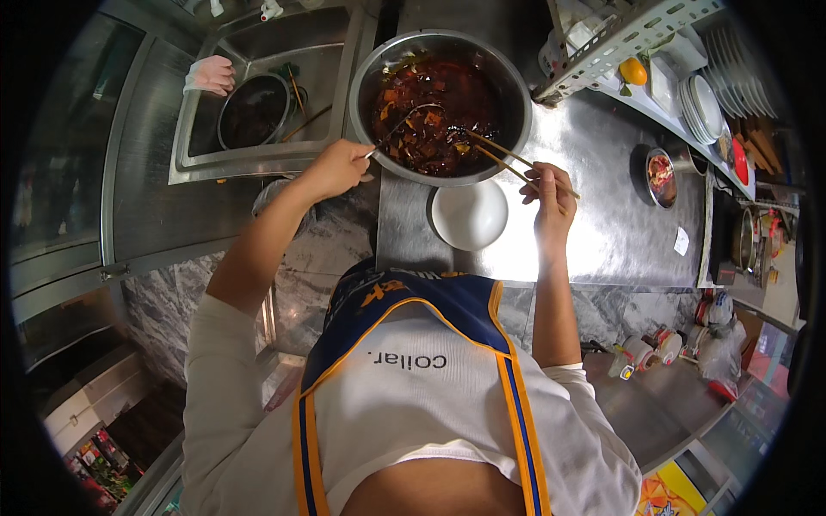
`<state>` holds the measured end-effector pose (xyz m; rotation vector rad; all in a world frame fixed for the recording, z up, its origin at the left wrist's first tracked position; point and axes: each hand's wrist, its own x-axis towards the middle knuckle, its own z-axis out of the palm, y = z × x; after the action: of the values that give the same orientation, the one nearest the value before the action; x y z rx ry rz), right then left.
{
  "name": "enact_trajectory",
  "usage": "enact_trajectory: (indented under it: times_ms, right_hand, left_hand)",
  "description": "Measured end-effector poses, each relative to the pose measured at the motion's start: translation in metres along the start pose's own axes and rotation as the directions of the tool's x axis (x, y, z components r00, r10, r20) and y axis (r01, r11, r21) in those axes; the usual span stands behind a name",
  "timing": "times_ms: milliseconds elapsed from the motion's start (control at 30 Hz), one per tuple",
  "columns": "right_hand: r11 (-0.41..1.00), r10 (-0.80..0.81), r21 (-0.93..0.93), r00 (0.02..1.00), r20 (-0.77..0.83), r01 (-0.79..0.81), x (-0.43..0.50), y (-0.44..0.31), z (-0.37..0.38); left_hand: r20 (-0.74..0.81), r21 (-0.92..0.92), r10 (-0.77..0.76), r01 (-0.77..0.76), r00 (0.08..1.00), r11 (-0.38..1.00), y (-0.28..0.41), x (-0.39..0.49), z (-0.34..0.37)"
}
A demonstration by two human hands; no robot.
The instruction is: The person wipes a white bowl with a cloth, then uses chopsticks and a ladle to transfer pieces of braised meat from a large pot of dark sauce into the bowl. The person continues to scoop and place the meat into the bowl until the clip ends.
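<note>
A large stainless steel bowl on the steel counter holds dark red-brown liquid with chunks of food. At the bowl's left rim, my left hand grips the handle of a metal ladle, whose round head sits in the liquid. To the bowl's lower right, my right hand holds a pair of chopsticks, their tips apart and in the food. A white bowl stands on the counter just in front of the steel bowl, between my two hands.
On the left, a steel sink contains a metal basin, with a pink glove over its edge. A perforated shelf post rises at right, near stacked white plates. Further right sits a small metal bowl of food.
</note>
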<state>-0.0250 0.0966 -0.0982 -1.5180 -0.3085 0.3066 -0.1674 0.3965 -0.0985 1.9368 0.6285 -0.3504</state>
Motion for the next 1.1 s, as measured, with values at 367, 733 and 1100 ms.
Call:
enact_trajectory:
  times_ms: [367, 733, 1100]
  right_hand:
    - [0.998, -0.043, -0.050, 0.999, 0.005, 0.043, -0.004, -0.009, -0.005]
    - [0.998, -0.070, 0.002, 0.997, -0.019, 0.070, -0.007, -0.017, 0.002]
    - [0.996, 0.055, 0.057, 0.992, 0.114, -0.062, -0.003, -0.001, 0.032]
  left_hand:
    - [-0.108, 0.497, 0.204, -0.125, 0.973, 0.858, 0.011, -0.091, 0.031]
    - [-0.356, 0.333, 0.241, -0.119, 0.903, 0.935, -0.007, -0.074, 0.040]
    - [-0.421, 0.126, 0.124, -0.077, 0.898, 0.989, 0.001, -0.075, 0.072]
